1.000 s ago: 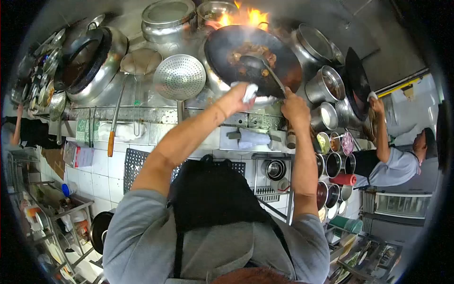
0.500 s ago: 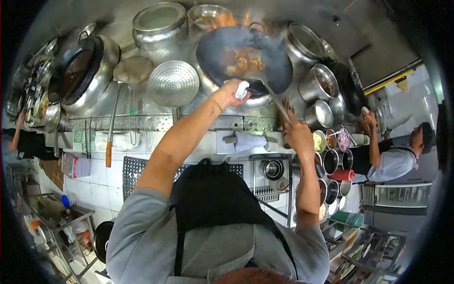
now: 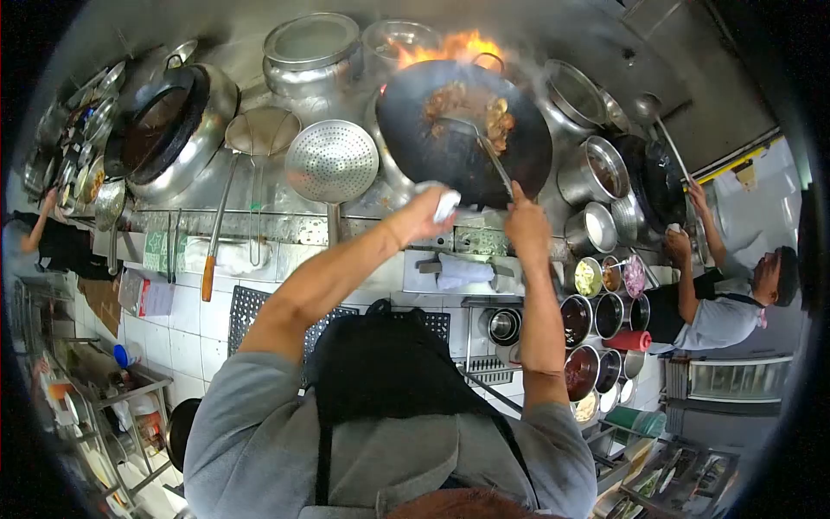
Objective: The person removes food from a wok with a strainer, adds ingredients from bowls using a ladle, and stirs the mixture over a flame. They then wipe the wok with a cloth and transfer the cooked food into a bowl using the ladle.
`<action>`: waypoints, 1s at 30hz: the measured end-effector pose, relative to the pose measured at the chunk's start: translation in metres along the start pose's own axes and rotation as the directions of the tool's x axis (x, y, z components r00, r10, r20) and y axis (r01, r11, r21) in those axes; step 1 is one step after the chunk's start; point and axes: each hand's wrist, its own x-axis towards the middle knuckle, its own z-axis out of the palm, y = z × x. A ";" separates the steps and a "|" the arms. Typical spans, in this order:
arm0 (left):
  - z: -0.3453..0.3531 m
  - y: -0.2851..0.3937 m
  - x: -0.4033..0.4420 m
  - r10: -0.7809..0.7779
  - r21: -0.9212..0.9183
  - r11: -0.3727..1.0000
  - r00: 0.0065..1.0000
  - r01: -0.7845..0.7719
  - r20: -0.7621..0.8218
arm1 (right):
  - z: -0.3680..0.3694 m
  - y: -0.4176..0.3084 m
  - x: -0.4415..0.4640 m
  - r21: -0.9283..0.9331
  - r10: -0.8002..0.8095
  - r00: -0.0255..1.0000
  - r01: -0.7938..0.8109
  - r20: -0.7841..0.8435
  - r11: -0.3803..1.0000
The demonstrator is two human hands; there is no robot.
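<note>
A large black wok (image 3: 415, 143) stands tilted on the stove, with browned pieces of food (image 3: 500, 121) in its far part. At its near left rim is my left hand (image 3: 424, 216), closed around a folded white cloth (image 3: 447, 206); whether the wok's rim or handle is gripped through it is hard to see. My right hand (image 3: 526, 229) is closed on the handle of a metal wok ladle (image 3: 494, 160), whose head reaches into the wok beside the food. Orange flames (image 3: 462, 48) rise behind the far rim.
A perforated strainer (image 3: 332, 161) and a wire-mesh skimmer (image 3: 263, 131) lie left of the wok. Steel pots (image 3: 593, 169) and seasoning containers (image 3: 581, 316) stand at the right. Further right, a co-worker (image 3: 726, 303) holds a ladle (image 3: 670, 138) over another wok.
The food has spread toward the wok's far right side, and the flames have grown. My right hand and ladle have shifted; the ladle's head is now further in. The co-worker's ladle has risen into view.
</note>
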 end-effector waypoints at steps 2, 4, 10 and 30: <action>-0.022 -0.031 -0.022 -0.007 0.029 1.000 1.000 0.007 0.006 | 0.012 0.010 -0.013 0.030 -0.034 0.998 0.036 -0.053 0.999; -0.024 -0.031 -0.034 -0.018 0.068 0.997 0.998 0.022 -0.056 | 0.010 0.021 -0.032 0.087 -0.091 0.982 0.107 -0.164 0.991; 0.016 0.029 -0.003 -0.120 -0.013 0.992 0.989 0.122 0.084 | -0.053 0.043 -0.073 0.037 -0.050 0.998 0.049 0.049 0.998; -0.005 -0.034 -0.031 -0.066 -0.032 0.997 0.998 0.065 -0.023 | -0.010 0.038 -0.041 0.021 -0.054 0.998 0.054 -0.020 0.998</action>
